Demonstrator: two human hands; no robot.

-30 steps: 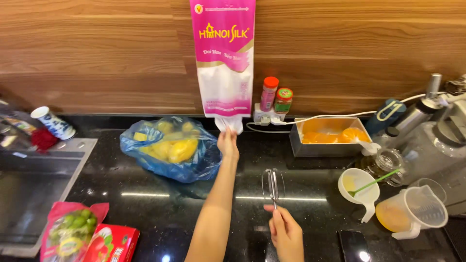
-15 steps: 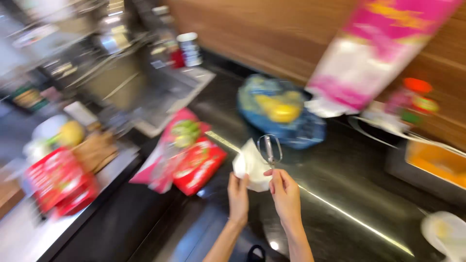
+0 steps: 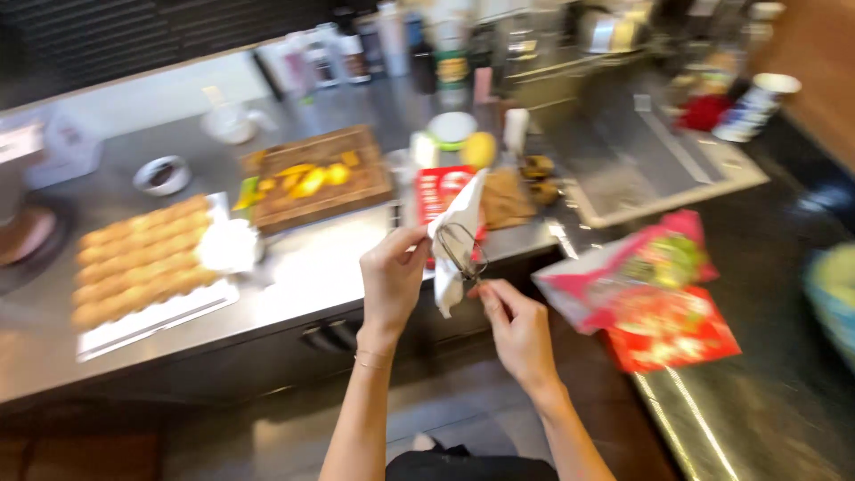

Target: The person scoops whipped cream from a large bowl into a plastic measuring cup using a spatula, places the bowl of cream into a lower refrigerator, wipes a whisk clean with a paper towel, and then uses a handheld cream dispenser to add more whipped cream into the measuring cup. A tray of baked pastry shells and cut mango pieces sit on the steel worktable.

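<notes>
Both hands meet in mid-air in front of the counter (image 3: 294, 294): the left hand (image 3: 392, 281) has its grip pinched shut on a white paper towel (image 3: 456, 233), and the right hand (image 3: 517, 330) has its grip closed on the thin handle of a small wire whisk (image 3: 461, 252), whose loops stand up against the towel. By the look of it the whisk is light and stiff, though its wires would be springy and slick when wet, so the handle below the loops is the sound place to hold it; the towel is limp and tears easily, and is best gathered in a bunch. To the right of the grip and slightly lower, a pink and green plastic packet (image 3: 646, 267) lies on a flat red packet (image 3: 672, 334) on the dark counter. Just beyond the towel sits a red carton (image 3: 438, 191). Farther left of the grip are a wooden cutting board (image 3: 316, 174) with yellow fruit slices and a tray (image 3: 151, 312) of pale finger biscuits. Bottles along the back are too blurred to tell apart.
</notes>
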